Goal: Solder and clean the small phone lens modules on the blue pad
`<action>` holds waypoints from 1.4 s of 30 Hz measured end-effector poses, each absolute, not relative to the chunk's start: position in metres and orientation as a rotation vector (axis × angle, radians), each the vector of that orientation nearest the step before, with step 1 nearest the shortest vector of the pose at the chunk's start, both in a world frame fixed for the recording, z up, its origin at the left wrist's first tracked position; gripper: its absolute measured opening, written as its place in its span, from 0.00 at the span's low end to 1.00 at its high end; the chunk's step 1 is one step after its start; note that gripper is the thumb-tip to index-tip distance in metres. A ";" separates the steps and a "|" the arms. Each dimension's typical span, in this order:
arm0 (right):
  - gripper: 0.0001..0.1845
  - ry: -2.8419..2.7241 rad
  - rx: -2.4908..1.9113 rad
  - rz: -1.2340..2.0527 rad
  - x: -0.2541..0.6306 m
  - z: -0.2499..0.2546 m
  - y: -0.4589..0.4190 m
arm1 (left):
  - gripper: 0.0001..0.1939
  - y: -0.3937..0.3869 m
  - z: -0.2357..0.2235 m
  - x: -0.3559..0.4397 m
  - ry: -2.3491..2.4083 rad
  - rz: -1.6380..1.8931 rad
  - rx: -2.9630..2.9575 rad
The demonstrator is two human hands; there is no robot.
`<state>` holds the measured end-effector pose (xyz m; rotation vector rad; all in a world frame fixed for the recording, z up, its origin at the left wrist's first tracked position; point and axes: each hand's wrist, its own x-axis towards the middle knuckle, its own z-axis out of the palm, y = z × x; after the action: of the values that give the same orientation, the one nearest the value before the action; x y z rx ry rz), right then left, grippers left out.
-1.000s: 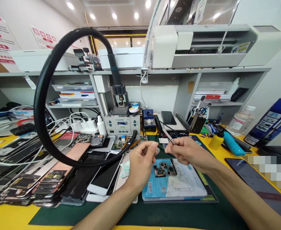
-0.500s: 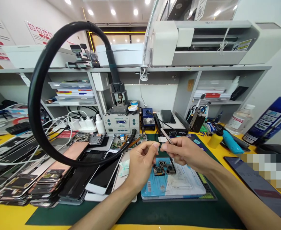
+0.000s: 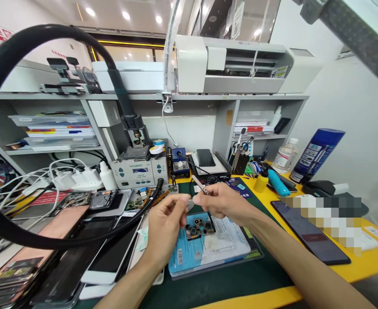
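Observation:
My left hand (image 3: 166,225) is raised above the bench with thumb and forefinger pinched on a small pale clear piece (image 3: 190,204). Facing it, my right hand (image 3: 223,205) is closed round metal tweezers (image 3: 200,185), whose top sticks up past the knuckles; its fingertips meet the same piece. Just below both hands lies an opened phone (image 3: 208,242) with a blue back, its camera modules (image 3: 199,227) exposed, on a dark green mat (image 3: 227,279).
Stacked phones and screens (image 3: 63,253) crowd the left. A thick black hose (image 3: 21,141) loops from the grey rework station (image 3: 139,171). Right: a dark phone (image 3: 308,231), yellow bottle (image 3: 261,182), blue can (image 3: 316,155). Shelves and white machines stand behind.
The view has swung to the right, so everything sits further left in the picture. Both hands stay pinched together above the opened phone, the clear piece now showing between the fingertips.

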<state>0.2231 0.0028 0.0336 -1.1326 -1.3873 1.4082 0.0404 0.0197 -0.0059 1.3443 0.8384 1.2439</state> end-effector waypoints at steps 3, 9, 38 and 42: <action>0.21 -1.414 -1.137 1.382 0.222 0.032 0.004 | 0.17 0.019 -0.006 0.041 0.851 1.223 1.366; 0.17 -1.410 -1.146 1.391 0.223 0.028 0.007 | 0.18 0.019 -0.007 0.040 0.862 1.196 1.327; 0.17 -1.777 -1.243 1.147 0.221 0.030 0.002 | 0.19 0.028 0.006 0.025 0.877 0.912 1.302; 0.20 -1.803 -1.267 1.146 0.222 0.032 0.002 | 0.18 0.028 0.005 0.024 0.855 0.927 1.289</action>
<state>0.2223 0.0021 0.0317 -1.2667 -1.8030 1.1461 0.0242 0.0282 0.0053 1.2892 0.8551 0.9274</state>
